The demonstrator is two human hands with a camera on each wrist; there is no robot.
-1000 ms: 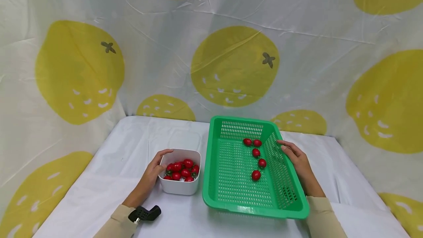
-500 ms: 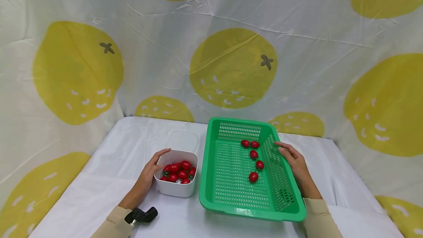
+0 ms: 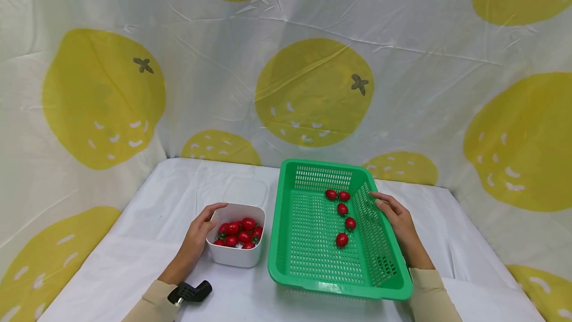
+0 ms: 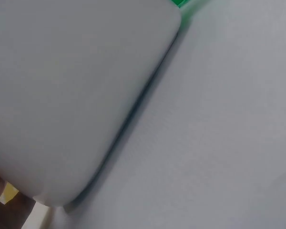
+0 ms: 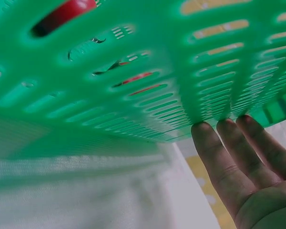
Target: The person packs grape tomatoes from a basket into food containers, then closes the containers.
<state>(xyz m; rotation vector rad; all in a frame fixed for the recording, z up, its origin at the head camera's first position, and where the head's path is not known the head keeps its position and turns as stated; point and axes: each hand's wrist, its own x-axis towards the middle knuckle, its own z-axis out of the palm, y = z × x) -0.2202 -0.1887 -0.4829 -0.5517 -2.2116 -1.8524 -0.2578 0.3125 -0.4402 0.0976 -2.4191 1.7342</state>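
In the head view, a white square box (image 3: 236,259) holding several red cherry tomatoes (image 3: 233,228) stands left of a green perforated basket (image 3: 280,222). My left hand (image 3: 196,235) grips the box at its left side, thumb at the rim and index finger round the back corner. Its other fingers are mostly hidden. The box's smooth wall (image 4: 81,95) fills much of the left wrist view. My right hand (image 3: 403,225) touches the basket's right side. The right wrist view shows straight fingers (image 5: 224,164) with their tips against the slotted wall. Several more cherry tomatoes (image 3: 341,209) lie inside the basket.
A clear, flat square lid (image 3: 246,190) lies behind the box. White cloth (image 3: 147,242) covers the table. A curtain printed with yellow lemons (image 3: 313,93) hangs behind and at both sides. A black mount (image 3: 189,292) is strapped to my left wrist.
The head view has shifted slightly, so everything sits a little further left. Both hands stay at their containers, and the tomatoes keep their places.
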